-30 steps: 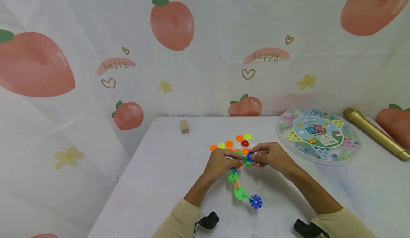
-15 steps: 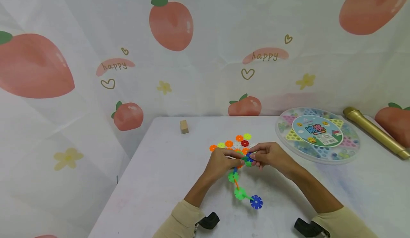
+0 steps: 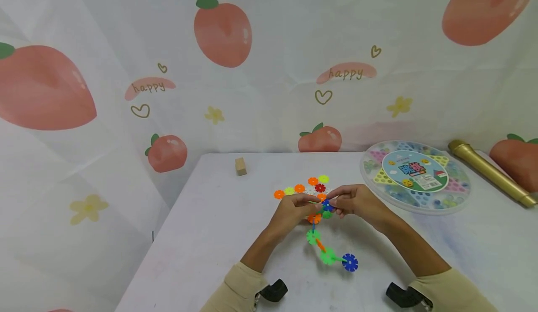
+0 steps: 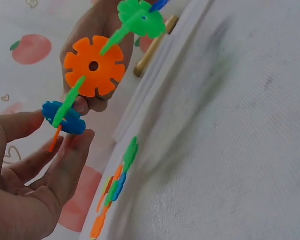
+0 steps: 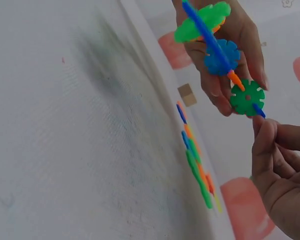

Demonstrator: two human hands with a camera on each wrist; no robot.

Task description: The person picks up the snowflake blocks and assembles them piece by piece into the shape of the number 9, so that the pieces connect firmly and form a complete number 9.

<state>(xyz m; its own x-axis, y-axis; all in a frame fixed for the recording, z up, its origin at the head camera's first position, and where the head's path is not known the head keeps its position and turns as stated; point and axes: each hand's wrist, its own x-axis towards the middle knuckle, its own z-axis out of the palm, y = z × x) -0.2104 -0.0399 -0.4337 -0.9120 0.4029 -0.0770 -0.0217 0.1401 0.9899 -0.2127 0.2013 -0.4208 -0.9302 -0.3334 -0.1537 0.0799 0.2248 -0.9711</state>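
Observation:
My left hand [image 3: 290, 215] pinches one end of a chain of notched plastic snowflake discs. My right hand [image 3: 357, 204], facing it, pinches a dark blue disc [image 3: 327, 205] at that end. In the right wrist view this disc [image 5: 259, 110] shows edge-on at the fingertips, meeting a dark green disc [image 5: 247, 97]. The rest of the chain hangs toward the person: an orange disc [image 3: 314, 219], a green disc [image 3: 313, 237], a lighter green disc [image 3: 328, 256] and a blue disc [image 3: 350, 262] at its tail. Fingers partly hide the joint in the head view.
Loose discs in orange, yellow, white and red [image 3: 299, 188] lie behind the hands on the white table [image 3: 201, 242]. A small wooden block [image 3: 240, 166] is at the back left. A round clear game box [image 3: 374, 188] and a gold microphone [image 3: 491, 172] are at the right.
The hanging tail of the chain has swung to the right, and its orange disc shows more below my left hand. Both hands stay close together, nearly in place.

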